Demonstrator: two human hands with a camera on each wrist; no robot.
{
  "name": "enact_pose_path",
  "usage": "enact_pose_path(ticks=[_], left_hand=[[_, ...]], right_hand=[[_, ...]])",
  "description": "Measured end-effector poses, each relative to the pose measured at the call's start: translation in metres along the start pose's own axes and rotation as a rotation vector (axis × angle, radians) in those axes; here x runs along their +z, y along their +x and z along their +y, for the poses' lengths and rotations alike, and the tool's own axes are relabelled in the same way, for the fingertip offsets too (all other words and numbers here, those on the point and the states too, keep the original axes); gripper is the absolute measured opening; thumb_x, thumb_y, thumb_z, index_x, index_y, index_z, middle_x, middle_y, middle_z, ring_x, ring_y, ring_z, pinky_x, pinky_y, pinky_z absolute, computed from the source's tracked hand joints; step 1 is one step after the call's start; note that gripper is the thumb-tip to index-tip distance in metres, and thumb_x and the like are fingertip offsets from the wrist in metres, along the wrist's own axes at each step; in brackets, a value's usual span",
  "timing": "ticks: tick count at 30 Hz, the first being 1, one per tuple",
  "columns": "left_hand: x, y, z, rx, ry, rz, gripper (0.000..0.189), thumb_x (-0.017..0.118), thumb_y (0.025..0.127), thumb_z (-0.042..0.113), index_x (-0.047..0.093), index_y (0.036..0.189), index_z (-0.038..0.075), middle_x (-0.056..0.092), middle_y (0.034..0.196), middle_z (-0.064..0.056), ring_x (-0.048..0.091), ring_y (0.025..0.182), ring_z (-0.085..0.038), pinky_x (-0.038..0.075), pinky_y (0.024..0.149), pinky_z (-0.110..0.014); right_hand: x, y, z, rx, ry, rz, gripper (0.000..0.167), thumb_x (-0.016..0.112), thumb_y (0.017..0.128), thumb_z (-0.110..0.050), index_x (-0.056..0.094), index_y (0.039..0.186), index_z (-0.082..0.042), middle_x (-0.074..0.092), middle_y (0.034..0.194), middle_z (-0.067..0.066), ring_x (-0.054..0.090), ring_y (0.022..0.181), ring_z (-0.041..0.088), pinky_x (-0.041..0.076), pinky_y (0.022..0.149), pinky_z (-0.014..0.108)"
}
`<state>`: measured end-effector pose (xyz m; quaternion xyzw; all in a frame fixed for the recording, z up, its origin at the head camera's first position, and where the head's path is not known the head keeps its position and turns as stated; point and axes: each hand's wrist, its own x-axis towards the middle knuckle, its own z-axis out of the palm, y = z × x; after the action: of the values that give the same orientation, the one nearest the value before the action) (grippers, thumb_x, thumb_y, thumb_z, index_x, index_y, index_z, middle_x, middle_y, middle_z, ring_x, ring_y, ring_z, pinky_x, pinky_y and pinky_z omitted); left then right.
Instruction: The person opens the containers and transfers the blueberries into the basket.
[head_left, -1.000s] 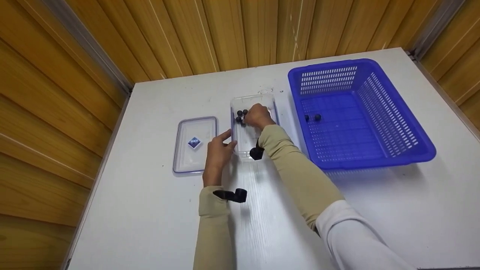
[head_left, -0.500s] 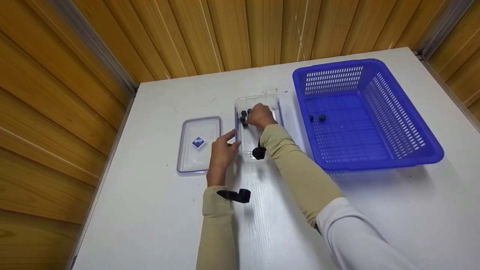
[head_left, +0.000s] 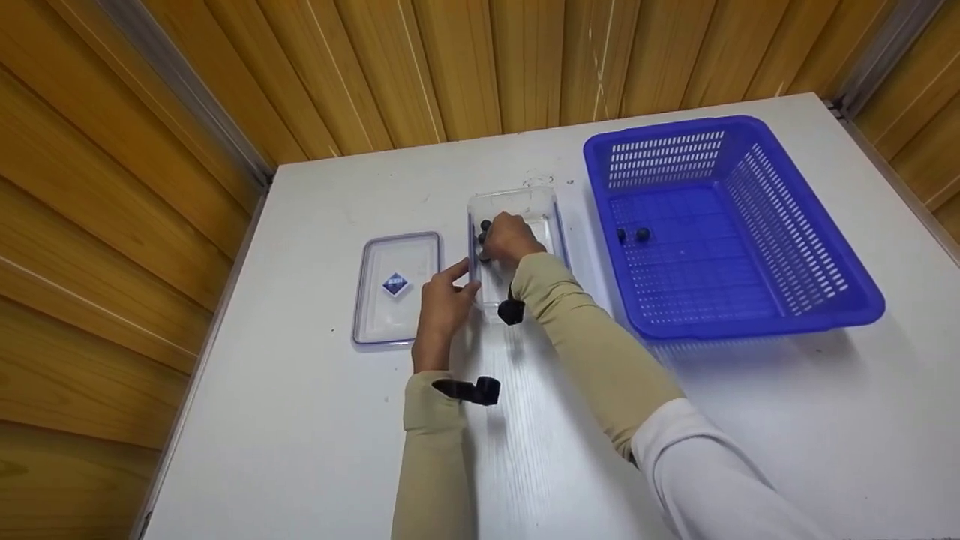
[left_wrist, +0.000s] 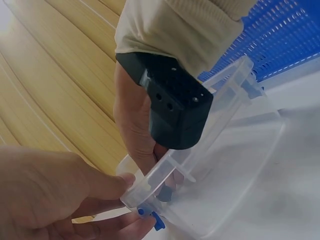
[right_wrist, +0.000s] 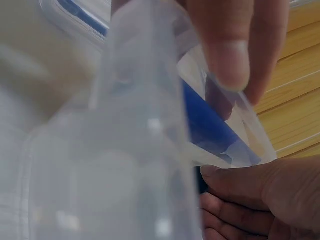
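My left hand (head_left: 446, 304) grips the left wall of a clear plastic container (head_left: 496, 285), its thumb at the rim and its fingers below on the outside, as the left wrist view shows. My right hand (head_left: 511, 238) reaches inside, close to that same wall. In the right wrist view its fingers are curled and its thumb tip meets a small black ball (right_wrist: 202, 181), partly hidden by the cloudy plastic. Other black balls (head_left: 486, 225) lie along the left wall by the right fingers, some covered by that hand.
Left of the container lies a clear lid (head_left: 375, 319) with a blue diamond sticker (head_left: 395, 284). A large blue slotted basket (head_left: 697, 274) stands on the right, holding black balls (head_left: 643, 235). Behind the white table (head_left: 300, 420) rises a wood-look panel wall (head_left: 525, 67).
My right hand has shifted slightly left and toward me inside the container, covering more of the balls. The left hand keeps its place on the wall. The head view has shifted a little.
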<state>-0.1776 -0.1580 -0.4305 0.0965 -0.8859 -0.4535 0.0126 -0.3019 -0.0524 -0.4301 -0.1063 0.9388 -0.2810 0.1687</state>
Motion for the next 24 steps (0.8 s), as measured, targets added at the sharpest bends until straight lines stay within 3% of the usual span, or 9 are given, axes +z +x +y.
enact_pose_path(ticks=[5,10,18,24], left_hand=[[0.003,0.0,0.0,-0.009,0.004,-0.007,0.044,0.063,0.092,0.012,0.055,0.135,0.006,0.059,0.133,-0.01,0.067,0.105,-0.027,0.055,0.081,-0.035],[0.004,0.001,0.0,-0.033,-0.021,-0.017,0.045,0.062,0.092,0.012,0.054,0.136,0.008,0.058,0.134,-0.008,0.066,0.106,-0.026,0.054,0.081,-0.034],[0.002,0.001,0.0,-0.088,-0.037,-0.036,0.047,0.061,0.093,0.014,0.051,0.139,0.011,0.055,0.138,-0.005,0.063,0.112,-0.025,0.053,0.087,-0.036],[0.001,0.002,0.0,-0.078,-0.027,-0.032,0.046,0.061,0.093,0.014,0.052,0.138,0.011,0.056,0.138,-0.007,0.064,0.11,-0.026,0.053,0.086,-0.036]], right_hand=[[-0.001,-0.001,0.004,0.008,-0.028,-0.017,0.029,0.075,0.078,-0.021,0.073,0.098,0.0,0.067,0.109,0.02,0.058,0.093,0.028,0.05,0.089,0.039],[-0.009,-0.003,0.008,0.015,-0.022,-0.011,0.024,0.075,0.076,-0.02,0.075,0.092,-0.001,0.069,0.102,0.018,0.056,0.089,0.027,0.05,0.089,0.037],[-0.028,-0.007,0.007,-0.014,0.054,-0.008,0.02,0.074,0.078,-0.021,0.078,0.09,-0.005,0.071,0.076,0.006,0.059,0.076,0.018,0.044,0.067,0.026],[-0.046,-0.014,0.008,-0.016,0.119,0.0,0.022,0.074,0.079,-0.021,0.077,0.096,-0.006,0.073,0.081,0.008,0.06,0.077,0.017,0.044,0.067,0.025]])
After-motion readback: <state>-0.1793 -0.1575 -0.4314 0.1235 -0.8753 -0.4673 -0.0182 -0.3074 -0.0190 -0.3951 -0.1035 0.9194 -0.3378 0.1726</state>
